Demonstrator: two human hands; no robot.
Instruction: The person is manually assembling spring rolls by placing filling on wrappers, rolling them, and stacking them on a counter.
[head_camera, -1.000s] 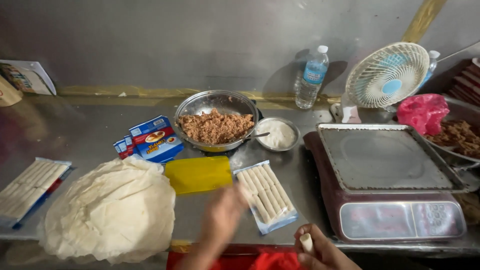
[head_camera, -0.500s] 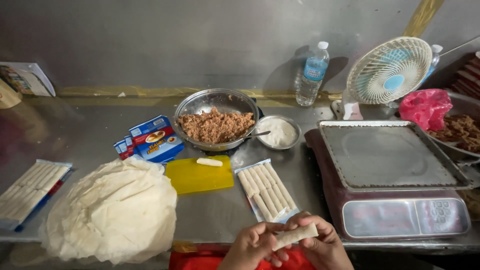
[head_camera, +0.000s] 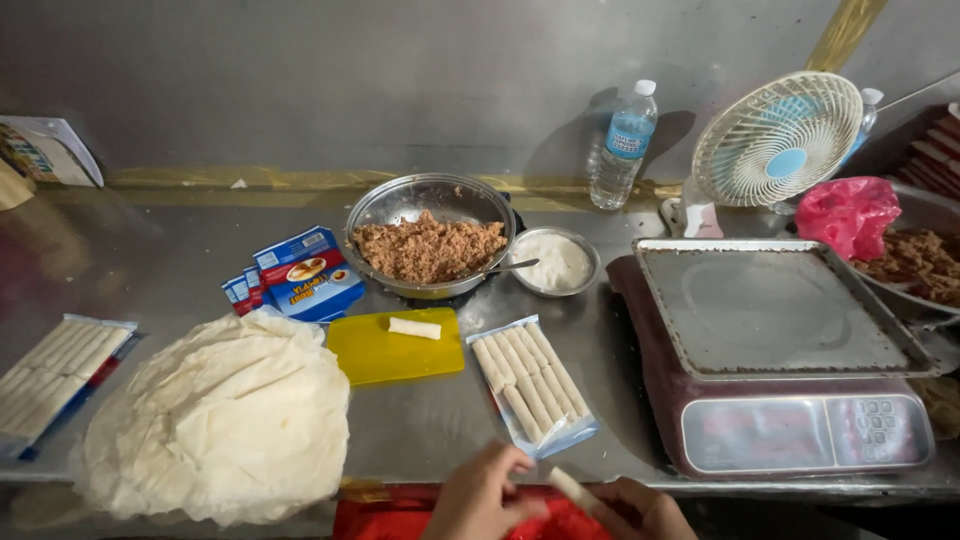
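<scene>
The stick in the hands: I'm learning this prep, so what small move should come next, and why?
Probably carry the stick, held between the left hand and right hand, forward to the yellow board. One stick already lies there, beside the wrappers and filling bowl.

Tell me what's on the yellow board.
One short pale stick lies on the yellow board, toward its back edge; the rest of the top is bare. The stack of thin wrappers borders the board's left edge, and nothing shows under the board.
</scene>
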